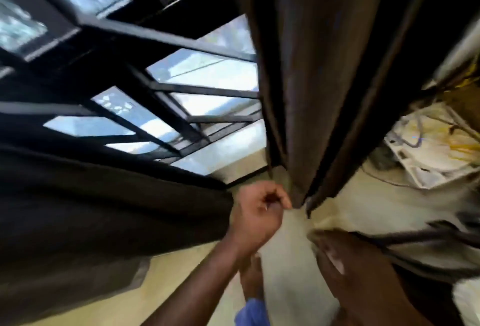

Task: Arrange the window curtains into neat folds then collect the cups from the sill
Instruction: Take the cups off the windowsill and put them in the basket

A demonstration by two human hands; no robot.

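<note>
Left hand (259,215) curled, pinching bottom edge of brown curtain (319,71) hanging by barred window (202,76). Right hand (345,268) blurred, v. close; grip can't tell. Cups not seen.

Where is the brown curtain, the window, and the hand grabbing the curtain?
brown curtain (324,66): head view, on the hanging folds.
window (207,76): head view, on a bright pane between dark bars.
left hand (257,214): head view, on its back, fingers curled at the curtain's bottom edge.
</note>
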